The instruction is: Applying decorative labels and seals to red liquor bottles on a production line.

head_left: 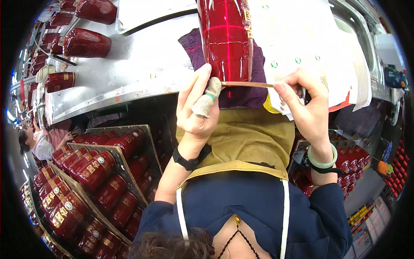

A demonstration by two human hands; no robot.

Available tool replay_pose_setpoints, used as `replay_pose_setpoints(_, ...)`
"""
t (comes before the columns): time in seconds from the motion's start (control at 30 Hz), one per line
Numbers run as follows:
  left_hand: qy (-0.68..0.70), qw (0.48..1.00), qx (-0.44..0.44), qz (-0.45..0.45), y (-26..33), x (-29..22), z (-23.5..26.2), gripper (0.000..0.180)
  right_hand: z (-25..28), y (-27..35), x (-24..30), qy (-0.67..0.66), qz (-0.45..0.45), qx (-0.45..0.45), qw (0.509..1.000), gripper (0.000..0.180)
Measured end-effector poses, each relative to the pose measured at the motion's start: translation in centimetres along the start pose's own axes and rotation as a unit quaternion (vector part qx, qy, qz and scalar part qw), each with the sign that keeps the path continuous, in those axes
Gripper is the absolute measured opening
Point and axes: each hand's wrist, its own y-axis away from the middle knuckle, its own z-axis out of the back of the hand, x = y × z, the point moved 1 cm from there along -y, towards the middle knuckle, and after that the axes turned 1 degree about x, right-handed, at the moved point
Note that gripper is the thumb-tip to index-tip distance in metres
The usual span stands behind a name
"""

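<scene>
A glossy dark red bottle (227, 43) lies on a purple cloth (258, 64), with bright red light lines crossing it. Along its near end a thin pale-brown strip (248, 84) is stretched between my hands; whether it is the edge of a flat sheet I cannot tell. My left hand (196, 103) pinches the strip's left end, a cloth finger cover with a green band on one digit, its fingers beside the bottle. The right end is pinched between thumb and forefinger of my right hand (306, 93).
White sheets with small green prints (302, 43) lie right of the bottle. More red bottles (88, 42) lie at the table's left, near a white tray (146, 13). Wooden-edged racks (125, 164) hold many bottles below. Another person (43, 144) is at far left.
</scene>
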Motion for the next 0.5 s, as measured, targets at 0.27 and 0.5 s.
replay_pose_setpoints(0.27,-0.015,1.000,0.015,-0.017,-0.4,-0.3,0.2,0.045,-0.8,-0.4,-1.8,0.004,-0.006,-0.008,1.000,0.018)
replay_pose_setpoints(0.5,0.024,0.999,-0.008,-0.035,-0.6,-0.3,-0.3,0.041,-1.2,-0.6,-2.0,-0.003,-0.013,-0.006,1.000,0.017)
